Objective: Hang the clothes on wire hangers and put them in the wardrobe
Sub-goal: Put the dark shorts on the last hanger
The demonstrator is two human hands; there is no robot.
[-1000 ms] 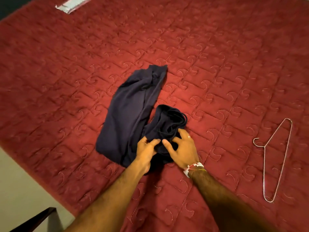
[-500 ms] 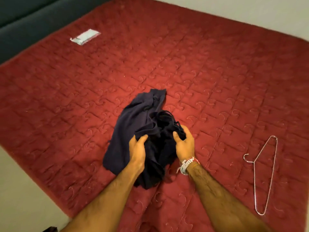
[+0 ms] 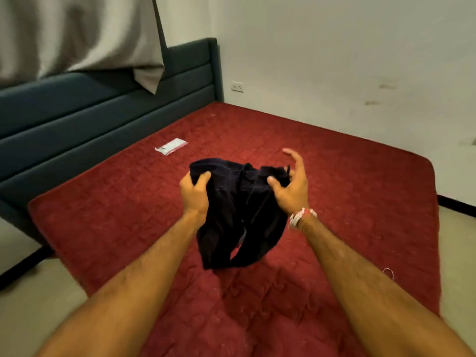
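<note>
Lifted clear of the red quilted mattress (image 3: 128, 215) since half a second ago, the dark navy garment (image 3: 239, 215) is now held bunched in the air above the mattress's middle, and the teal headboard (image 3: 103, 112) is brought into view at the far left. Slippage is judged the main risk: the right-side hold is loose, so a shake to open the cloth could drop that edge. The garment's left top edge is gripped firmly in the curled left hand (image 3: 194, 194). Fabric is pinched under the thumb of the right hand (image 3: 289, 189), whose upper fingers are spread free. Only the hook of the wire hanger (image 3: 389, 273) is seen, near right, well apart.
</note>
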